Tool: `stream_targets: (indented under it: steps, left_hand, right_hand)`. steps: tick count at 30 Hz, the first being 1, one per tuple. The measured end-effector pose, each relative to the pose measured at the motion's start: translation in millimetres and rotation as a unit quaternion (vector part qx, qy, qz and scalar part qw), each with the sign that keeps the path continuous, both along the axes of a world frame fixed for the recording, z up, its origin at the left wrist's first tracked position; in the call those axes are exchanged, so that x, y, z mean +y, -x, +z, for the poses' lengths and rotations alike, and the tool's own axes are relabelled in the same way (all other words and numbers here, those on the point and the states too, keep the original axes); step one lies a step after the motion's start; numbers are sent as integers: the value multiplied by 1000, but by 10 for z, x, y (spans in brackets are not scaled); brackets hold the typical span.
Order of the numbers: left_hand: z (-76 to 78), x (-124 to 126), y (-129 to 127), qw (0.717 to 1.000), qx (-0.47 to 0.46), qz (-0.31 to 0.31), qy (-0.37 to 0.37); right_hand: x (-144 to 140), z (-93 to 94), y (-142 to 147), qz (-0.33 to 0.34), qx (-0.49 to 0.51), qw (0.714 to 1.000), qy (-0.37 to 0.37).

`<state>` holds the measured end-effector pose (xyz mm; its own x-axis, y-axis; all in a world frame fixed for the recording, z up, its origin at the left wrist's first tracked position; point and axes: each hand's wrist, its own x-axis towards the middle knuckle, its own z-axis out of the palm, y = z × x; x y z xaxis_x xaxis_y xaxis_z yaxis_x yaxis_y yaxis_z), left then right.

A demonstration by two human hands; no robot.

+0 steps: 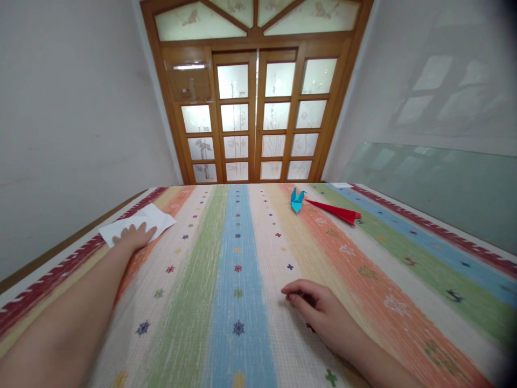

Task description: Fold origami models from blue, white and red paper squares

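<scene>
Well left of the blue paper crane [297,202], the left hand [136,237] lies spread on white paper [148,214]. Nearer than the crane, the right hand [317,303] curls loosely; I cannot tell whether it pinches anything.

a room in a home, it seems: wooden doors [251,116] with plant-patterned frosted panes [234,117], plain pale walls [81,97], a cheerful striped cloth [194,280] spread out.

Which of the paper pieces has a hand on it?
The white, creased paper sheet on the left: the left hand rests on it. The blue folded-paper crane and the pointed red folded paper lie untouched.
</scene>
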<state>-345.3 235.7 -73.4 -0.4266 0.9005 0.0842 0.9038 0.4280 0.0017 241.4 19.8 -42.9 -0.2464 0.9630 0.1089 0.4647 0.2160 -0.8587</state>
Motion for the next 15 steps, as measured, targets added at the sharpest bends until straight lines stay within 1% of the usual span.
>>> stream_targets:
  steps: [3,5,6,8,10,13,15]
  left_hand:
    - [8,-101,-75,999,-18,40,6]
    - [71,-157,-151,999,-24,39,1]
    - [110,-180,-210,999,-24,28,-3]
    - [190,-218,-384,1000,-21,-12,-12]
    - [256,-254,-632,997,-9,-69,-27]
    - [293,-316,-1121,985,11,-168,-50]
    - [258,-364,-1499,977,11,-210,-46]
  right_hand:
    - [18,-20,-18,2,-31,998,-48]
    - [32,-46,-32,4,-52,994,-95]
    - [38,-63,-38,1,-64,991,-117]
    - [46,-100,-41,-15,-104,985,-136]
    - [43,-128,-32,-36,-157,977,-137]
    - [20,-132,3,-51,-236,962,-130]
    - [-1,-115,33,-51,-271,953,-124]
